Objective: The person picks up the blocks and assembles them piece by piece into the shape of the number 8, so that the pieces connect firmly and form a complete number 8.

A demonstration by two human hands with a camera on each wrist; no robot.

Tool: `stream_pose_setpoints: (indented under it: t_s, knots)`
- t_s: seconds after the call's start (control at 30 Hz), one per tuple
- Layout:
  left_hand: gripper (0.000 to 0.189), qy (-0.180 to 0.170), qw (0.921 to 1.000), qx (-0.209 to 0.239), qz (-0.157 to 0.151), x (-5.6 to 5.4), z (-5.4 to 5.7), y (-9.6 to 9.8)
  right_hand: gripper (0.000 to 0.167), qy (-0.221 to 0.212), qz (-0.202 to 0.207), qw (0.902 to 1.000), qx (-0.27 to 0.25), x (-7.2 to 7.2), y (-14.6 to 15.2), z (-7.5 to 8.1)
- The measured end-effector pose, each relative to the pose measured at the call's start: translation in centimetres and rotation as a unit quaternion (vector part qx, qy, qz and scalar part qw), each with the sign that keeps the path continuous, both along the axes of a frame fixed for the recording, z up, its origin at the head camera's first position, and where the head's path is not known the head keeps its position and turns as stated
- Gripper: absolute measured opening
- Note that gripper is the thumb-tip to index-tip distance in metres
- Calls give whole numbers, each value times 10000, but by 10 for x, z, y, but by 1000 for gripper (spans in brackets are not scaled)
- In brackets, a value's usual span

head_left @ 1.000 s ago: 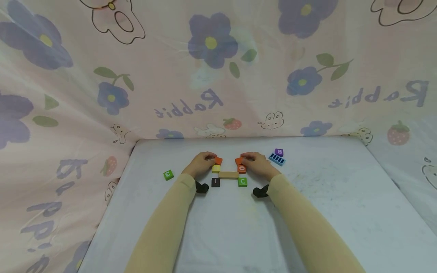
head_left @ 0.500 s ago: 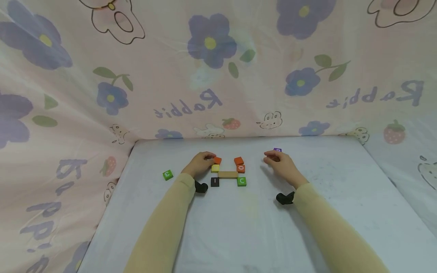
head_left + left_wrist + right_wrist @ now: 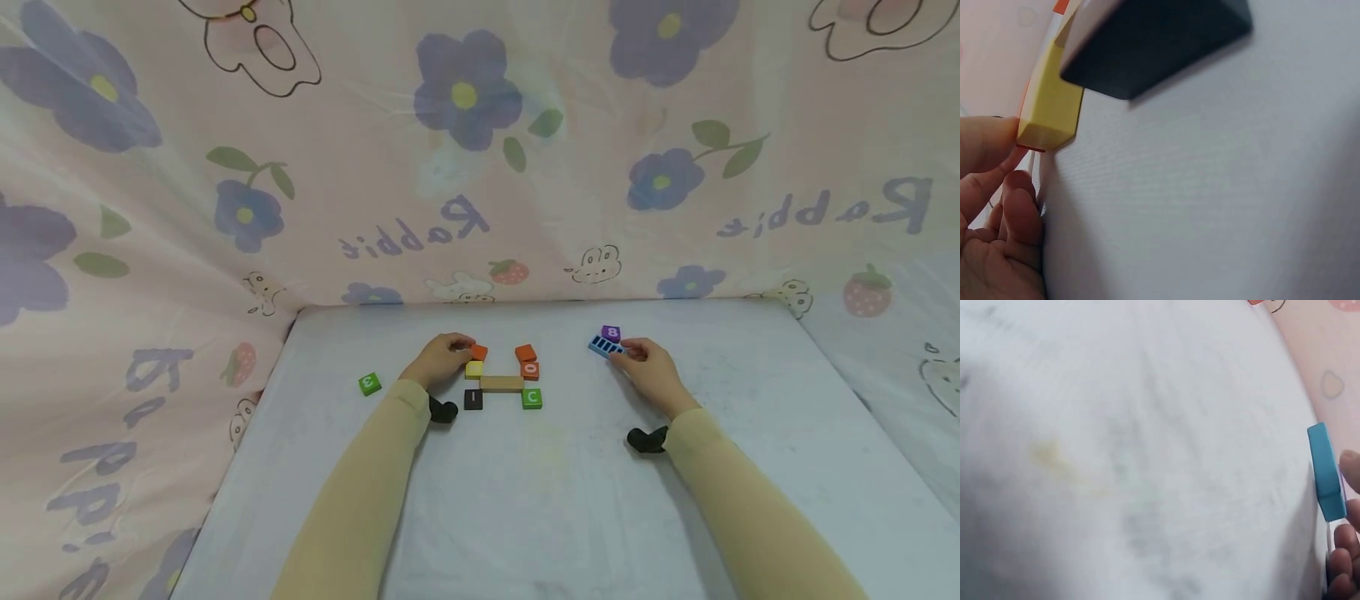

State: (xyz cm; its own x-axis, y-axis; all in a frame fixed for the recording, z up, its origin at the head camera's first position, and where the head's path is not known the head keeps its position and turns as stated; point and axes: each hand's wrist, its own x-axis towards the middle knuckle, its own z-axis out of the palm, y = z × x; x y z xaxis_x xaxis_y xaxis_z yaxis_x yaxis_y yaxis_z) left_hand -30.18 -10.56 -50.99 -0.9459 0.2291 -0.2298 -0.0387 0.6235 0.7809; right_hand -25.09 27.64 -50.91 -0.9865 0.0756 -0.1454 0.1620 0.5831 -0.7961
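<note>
Right hand [image 3: 651, 375], right of centre: thumb and fingertips pinch the right end of a blue striped block [image 3: 604, 346]; whether the block is lifted cannot be told.

Purple block [image 3: 611, 332], white character on top: just above the blue one in the frame.

Left hand [image 3: 441, 361], left of centre: thumb and forefinger pinch an orange block [image 3: 479, 352] at its left edge.

Yellow block [image 3: 475, 370]: just below that orange one, in the middle of the frame.

Black block [image 3: 473, 400], white mark: lower, same column.

Wooden plank [image 3: 502, 384]: laid crosswise, mid-frame, between the two columns.

Right column, top to bottom: second orange block [image 3: 526, 353], slightly turned; orange-red block [image 3: 530, 371] with a white ring; green block [image 3: 532, 399] lettered C.

Another green block [image 3: 370, 384], white character: well apart, left of the left hand.

White tabletop [image 3: 480, 508]: lower half, beneath all pieces.

Patterned cloth [image 3: 360, 150]: upper frame, floral.
</note>
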Motion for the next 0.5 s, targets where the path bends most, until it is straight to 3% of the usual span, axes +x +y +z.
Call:
stream_pose_setpoints:
  t_s: [0.5]
  knots:
    - [29, -97, 9996, 201, 177, 2, 1, 1, 55, -65, 60, 9999, 54, -5, -1, -8]
